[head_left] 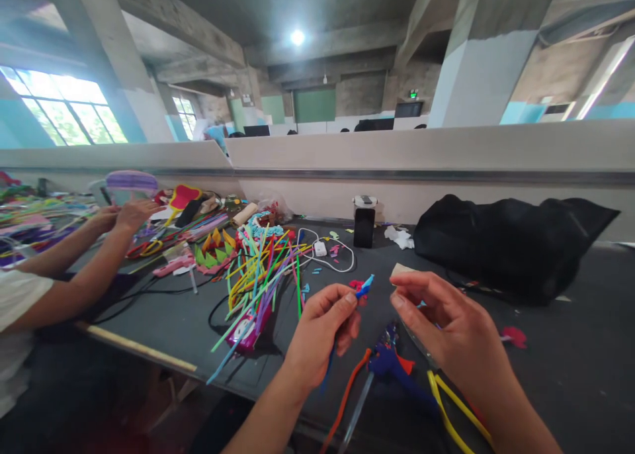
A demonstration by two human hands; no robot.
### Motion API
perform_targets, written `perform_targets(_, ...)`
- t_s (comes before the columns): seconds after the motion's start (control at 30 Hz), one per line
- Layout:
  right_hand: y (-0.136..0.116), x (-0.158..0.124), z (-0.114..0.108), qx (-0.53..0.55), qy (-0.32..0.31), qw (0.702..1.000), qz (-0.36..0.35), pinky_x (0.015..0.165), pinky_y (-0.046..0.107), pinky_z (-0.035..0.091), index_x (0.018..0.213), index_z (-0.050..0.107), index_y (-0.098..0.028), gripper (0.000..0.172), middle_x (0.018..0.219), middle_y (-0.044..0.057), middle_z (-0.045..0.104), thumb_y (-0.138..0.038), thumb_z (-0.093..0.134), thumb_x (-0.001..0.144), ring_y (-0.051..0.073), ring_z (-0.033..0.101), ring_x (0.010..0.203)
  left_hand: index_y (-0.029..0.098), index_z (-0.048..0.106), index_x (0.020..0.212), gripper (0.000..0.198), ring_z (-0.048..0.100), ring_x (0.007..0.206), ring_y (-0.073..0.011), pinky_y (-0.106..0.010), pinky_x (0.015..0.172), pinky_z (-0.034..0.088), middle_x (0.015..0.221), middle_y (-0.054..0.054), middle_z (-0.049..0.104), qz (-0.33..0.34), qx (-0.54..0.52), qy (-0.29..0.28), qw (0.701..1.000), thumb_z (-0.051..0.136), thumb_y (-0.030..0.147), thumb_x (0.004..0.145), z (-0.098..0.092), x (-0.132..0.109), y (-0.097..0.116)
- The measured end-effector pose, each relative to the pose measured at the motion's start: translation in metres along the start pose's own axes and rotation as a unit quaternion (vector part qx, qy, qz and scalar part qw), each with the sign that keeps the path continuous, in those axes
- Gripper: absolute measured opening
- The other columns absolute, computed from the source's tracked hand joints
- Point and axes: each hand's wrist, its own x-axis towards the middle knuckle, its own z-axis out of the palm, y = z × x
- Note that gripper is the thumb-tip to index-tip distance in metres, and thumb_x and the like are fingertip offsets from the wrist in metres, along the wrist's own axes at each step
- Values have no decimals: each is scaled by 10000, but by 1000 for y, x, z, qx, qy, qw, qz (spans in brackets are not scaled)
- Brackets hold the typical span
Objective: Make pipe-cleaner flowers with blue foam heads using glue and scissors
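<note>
My left hand (330,328) is closed, pinching a blue pipe cleaner (364,290) with a light blue tip between thumb and forefinger. A dark blue length hangs below the palm. To its right, my right hand (446,325) is raised with fingers curved and the thumb a little apart from the forefinger; nothing plainly shows between them. On the table below and between the hands lies a dark blue glue gun (391,364) with a clear glue stick (358,411) behind it. An orange cord (344,401) runs beside it. Yellow handles (454,408) of a tool show under my right wrist.
Bundled coloured pipe cleaners (262,269) lie left, over a purple-pink box (248,331). A white cable (342,269), phone (364,227) and black bag (510,242) are farther back, before a low partition (426,151). At far left a co-worker's hands (131,214) work near a pink glue gun (173,261).
</note>
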Motion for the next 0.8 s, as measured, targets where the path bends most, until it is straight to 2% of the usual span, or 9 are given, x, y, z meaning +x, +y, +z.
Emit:
perform_targets(0.13, 3, 2, 1, -34, -4, 999, -17, 620, 211, 513, 981, 650, -259, 165, 872, -8, 719, -363, 593, 865, 130, 666, 727, 153, 568, 811, 203, 251, 390, -28, -184, 381, 126, 513, 58, 462, -22, -36, -13, 999, 616, 348, 843, -3, 1, 2)
perform_targets(0.2, 7, 3, 3, -66, -31, 997, -22, 653, 227, 502, 967, 636, -260, 154, 864, -15, 716, -364, 564, 880, 131, 661, 727, 152, 564, 824, 202, 230, 394, -30, -189, 386, 111, 504, 63, 446, -25, -44, -19, 999, 601, 349, 853, -5, 2, 2)
perform_targets(0.3, 17, 1, 8, -156, -137, 978, 6, 659, 271, 463, 947, 612, -255, 139, 816, -15, 700, -341, 516, 895, 155, 652, 715, 162, 553, 844, 192, 241, 391, -37, -191, 385, 118, 500, 60, 456, -16, -50, -18, 998, 570, 350, 875, -9, 3, 1)
perform_targets(0.4, 32, -4, 13, -261, -259, 928, 55, 620, 293, 407, 907, 599, -241, 115, 735, -2, 678, -302, 505, 879, 195, 655, 711, 168, 550, 847, 180, 260, 385, -37, -188, 385, 128, 513, 53, 478, -3, -51, -12, 999, 560, 344, 884, -14, 4, 2)
perform_targets(0.47, 44, -9, 15, -309, -298, 901, 67, 617, 299, 384, 899, 595, -226, 119, 748, 21, 684, -296, 503, 872, 219, 663, 741, 167, 556, 843, 171, 278, 393, -34, -180, 386, 147, 538, 51, 487, 11, -58, 2, 998, 581, 333, 875, -18, 4, 4)
perform_targets(0.57, 58, -17, 14, -345, -316, 880, 81, 638, 306, 378, 946, 601, -219, 156, 810, 50, 703, -313, 500, 872, 239, 671, 785, 154, 587, 843, 161, 348, 447, -34, -167, 396, 205, 630, 35, 513, 34, -73, 29, 996, 636, 308, 845, -25, 5, 9)
perform_targets(0.67, 66, -25, 12, -354, -332, 869, 96, 666, 313, 393, 980, 605, -222, 176, 871, 61, 718, -308, 501, 867, 251, 679, 834, 139, 612, 831, 165, 392, 491, -28, -155, 415, 250, 716, 16, 545, 45, -93, 31, 994, 684, 286, 811, -32, 9, 10)
perform_targets(0.8, 71, -44, 20, -381, -343, 854, 91, 699, 322, 433, 974, 605, -208, 171, 928, 85, 730, -280, 529, 839, 272, 694, 882, 111, 644, 843, 196, 310, 451, -8, -145, 392, 195, 635, 47, 460, 17, -116, 1, 993, 712, 287, 789, -38, 14, 6)
